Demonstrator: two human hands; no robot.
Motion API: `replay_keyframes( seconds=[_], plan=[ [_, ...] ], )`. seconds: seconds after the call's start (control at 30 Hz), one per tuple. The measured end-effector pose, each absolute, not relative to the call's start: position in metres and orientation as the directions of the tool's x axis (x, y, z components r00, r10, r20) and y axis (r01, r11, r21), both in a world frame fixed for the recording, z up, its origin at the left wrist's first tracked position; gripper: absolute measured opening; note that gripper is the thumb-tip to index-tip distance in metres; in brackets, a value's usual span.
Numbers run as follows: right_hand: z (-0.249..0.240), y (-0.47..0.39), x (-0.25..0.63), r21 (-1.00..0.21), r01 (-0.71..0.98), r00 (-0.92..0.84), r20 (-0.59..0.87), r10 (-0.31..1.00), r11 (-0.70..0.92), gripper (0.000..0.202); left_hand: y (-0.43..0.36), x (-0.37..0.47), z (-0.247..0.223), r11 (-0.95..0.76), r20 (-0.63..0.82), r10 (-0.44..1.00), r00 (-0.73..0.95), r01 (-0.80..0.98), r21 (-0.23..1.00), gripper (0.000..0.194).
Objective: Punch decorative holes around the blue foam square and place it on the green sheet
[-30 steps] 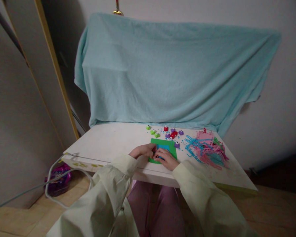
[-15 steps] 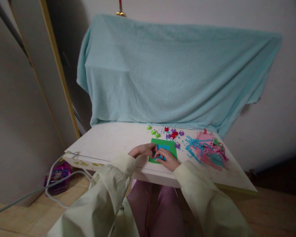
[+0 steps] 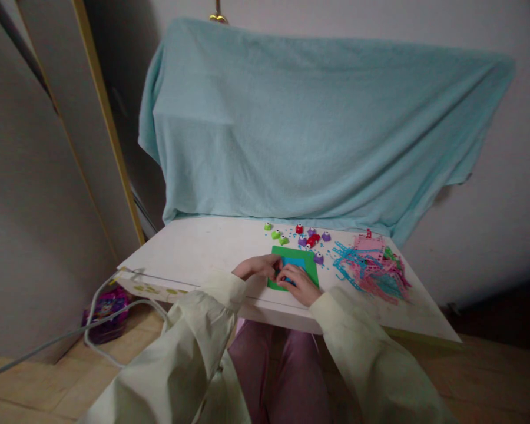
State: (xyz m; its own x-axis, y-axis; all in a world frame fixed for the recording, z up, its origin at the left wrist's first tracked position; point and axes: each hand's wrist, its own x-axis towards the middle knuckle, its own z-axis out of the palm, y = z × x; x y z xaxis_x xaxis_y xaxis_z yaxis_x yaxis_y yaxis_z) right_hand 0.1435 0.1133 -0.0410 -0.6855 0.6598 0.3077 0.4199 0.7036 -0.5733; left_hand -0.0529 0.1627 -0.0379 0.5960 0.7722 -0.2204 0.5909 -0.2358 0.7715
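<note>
A green square sheet [image 3: 310,266] lies near the front edge of the white table, with a smaller blue piece [image 3: 297,261] on top of it. My left hand [image 3: 265,266] rests at the sheet's left side, fingers bent against the blue piece. From the right, my right hand [image 3: 299,284] reaches over the same piece with curled fingertips close to those of the left. Both hands look closed, but what is between the fingertips is too small to make out.
Small green [image 3: 276,234], red [image 3: 312,241] and purple figures [image 3: 318,258] with tiny blue bits stand behind the sheet. Pink and blue perforated strips [image 3: 371,268] are heaped at the right. A light blue cloth [image 3: 318,129] hangs behind the white table [image 3: 194,247]; a cable [image 3: 88,327] runs at the left.
The view has shifted slightly. Both hands stay over the blue piece, with hardly any visible movement of the fingers.
</note>
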Motion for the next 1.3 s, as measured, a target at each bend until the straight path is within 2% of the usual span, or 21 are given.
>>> replay_keyframes(
  seconds=[0.3, 0.53, 0.93, 1.3],
  plan=[
    [-0.039, 0.12, 0.162, -0.719, 0.26, -0.714, 0.306, 0.63, 0.644, 0.013, 0.16, -0.055, -0.034, -0.113, -0.273, 0.773, 0.572, 0.549, 0.828, 0.037],
    [-0.03, 0.121, 0.173, -0.81, 0.248, -0.698, 0.23, 0.678, 0.53, 0.025, 0.152, -0.058, -0.026, -0.153, -0.203, 0.752, 0.627, 0.465, 0.872, 0.03],
    [-0.043, 0.119, 0.161, -0.73, 0.291, -0.653, 0.321, 0.686, 0.619, 0.006, 0.148, -0.056, -0.026, -0.192, -0.181, 0.775, 0.606, 0.498, 0.845, 0.034],
    [-0.042, 0.118, 0.159, -0.715, 0.307, -0.666, 0.31, 0.679, 0.628, 0.007, 0.147, -0.053, -0.025, -0.176, -0.227, 0.78, 0.584, 0.551, 0.816, 0.036]
  ],
)
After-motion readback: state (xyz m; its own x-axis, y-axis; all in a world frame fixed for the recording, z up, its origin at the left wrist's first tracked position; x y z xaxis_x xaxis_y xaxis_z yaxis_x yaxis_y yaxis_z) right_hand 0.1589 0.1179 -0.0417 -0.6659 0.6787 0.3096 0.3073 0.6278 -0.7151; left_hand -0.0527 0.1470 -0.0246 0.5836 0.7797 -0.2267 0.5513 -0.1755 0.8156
